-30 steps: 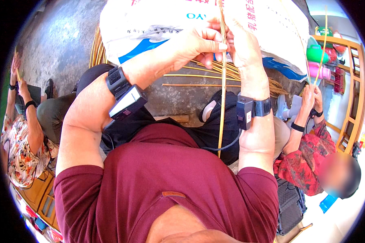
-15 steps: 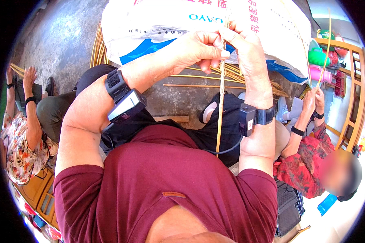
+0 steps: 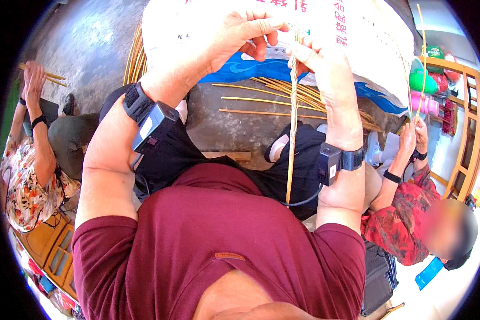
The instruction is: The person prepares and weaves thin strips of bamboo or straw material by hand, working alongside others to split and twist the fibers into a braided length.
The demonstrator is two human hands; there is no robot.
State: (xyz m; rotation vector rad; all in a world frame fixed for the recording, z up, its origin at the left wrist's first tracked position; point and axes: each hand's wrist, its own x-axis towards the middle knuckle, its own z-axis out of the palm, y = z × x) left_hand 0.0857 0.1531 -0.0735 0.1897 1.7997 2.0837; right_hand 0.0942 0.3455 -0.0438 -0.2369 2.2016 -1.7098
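Note:
An upright braid of pale dried stalks [image 3: 294,101] hangs in front of me, twisted at its upper part and thinning to a straight stem that reaches down toward my lap. My right hand [image 3: 316,57] grips it near the top between thumb and fingers. Just left of the braid's top is my left hand [image 3: 253,34], apart from my right one. Its thumb and forefinger come together and the other fingers curl in; whether a thin strand lies between them I cannot make out. Behind both hands spreads a white printed sack [image 3: 378,53] with blue patches.
Loose dried stalks [image 3: 298,95] lie on the concrete floor [image 3: 213,125] beyond my knees, with another bundle [image 3: 135,56] left of the sack. Co-workers sit on both sides, one in a floral shirt [image 3: 32,178], one in red [image 3: 394,226]. A wooden rack [image 3: 466,128] stands far right.
My left hand has come off the braid and moved up and to the left. My right hand has shifted slightly down, still gripping the braid. The sack's lower edge shows more now.

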